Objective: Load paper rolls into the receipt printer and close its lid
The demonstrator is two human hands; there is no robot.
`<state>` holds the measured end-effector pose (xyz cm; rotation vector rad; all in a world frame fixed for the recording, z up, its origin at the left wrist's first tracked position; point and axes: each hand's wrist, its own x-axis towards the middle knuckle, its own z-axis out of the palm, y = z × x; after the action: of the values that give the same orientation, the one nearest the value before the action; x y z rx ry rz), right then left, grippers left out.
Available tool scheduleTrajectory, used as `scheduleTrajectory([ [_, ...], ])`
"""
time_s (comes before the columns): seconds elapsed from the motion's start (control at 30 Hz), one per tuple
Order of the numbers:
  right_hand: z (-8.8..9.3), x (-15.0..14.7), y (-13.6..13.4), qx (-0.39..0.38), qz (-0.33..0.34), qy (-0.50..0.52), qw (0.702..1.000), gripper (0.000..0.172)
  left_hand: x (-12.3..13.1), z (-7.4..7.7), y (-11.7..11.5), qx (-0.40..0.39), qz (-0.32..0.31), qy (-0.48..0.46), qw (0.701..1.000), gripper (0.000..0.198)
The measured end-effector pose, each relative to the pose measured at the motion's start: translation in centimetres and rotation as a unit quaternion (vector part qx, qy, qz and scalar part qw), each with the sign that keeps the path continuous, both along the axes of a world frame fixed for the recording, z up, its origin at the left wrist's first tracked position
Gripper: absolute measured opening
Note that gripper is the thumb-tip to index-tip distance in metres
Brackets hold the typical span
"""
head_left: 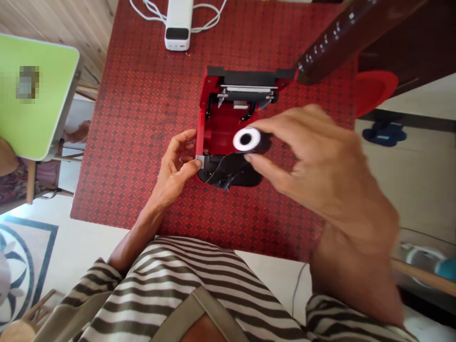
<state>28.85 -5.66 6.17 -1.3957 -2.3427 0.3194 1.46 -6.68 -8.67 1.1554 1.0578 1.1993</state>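
We look down on a red patterned counter [124,156], with a green table [35,95] to one side and blue sandals [384,133] on the floor [413,166]. On the counter sit a white charger [177,26] and an open red printer [228,109]. Our left hand [174,173] grips the printer's edge; our right hand [320,175] pinches a roll [247,140] just above it.

Right hand [322,175] blurred, the dark roll's [261,142] lower edge hidden behind its fingers [267,173]
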Motion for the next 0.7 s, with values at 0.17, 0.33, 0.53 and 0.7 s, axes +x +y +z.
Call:
scheduleTrajectory([
  [0.17, -1.5, -2.7, 2.7, -0.053, 0.014, -0.094, 0.994, 0.027, 0.1, 0.3, -0.3, -0.008, -0.024, -0.002, 1.000, 0.076],
  [0.33, -1.8, -3.7, 2.6, -0.042, 0.003, -0.183, 0.982, 0.023, 0.3, 0.5, -0.5, -0.001, -0.037, -0.002, 0.999, 0.073],
  [0.53, -3.7, -4.8, 4.1, -0.036, -0.008, -0.243, 0.969, 0.024, 0.6, 0.6, -0.6, -0.005, -0.037, -0.006, 0.999, 0.071],
  [0.7, -4.8, -4.9, 5.6, -0.076, -0.008, -0.272, 0.959, 0.021, 0.6, 0.8, -0.6, -0.009, -0.041, -0.003, 0.999, 0.071],
])
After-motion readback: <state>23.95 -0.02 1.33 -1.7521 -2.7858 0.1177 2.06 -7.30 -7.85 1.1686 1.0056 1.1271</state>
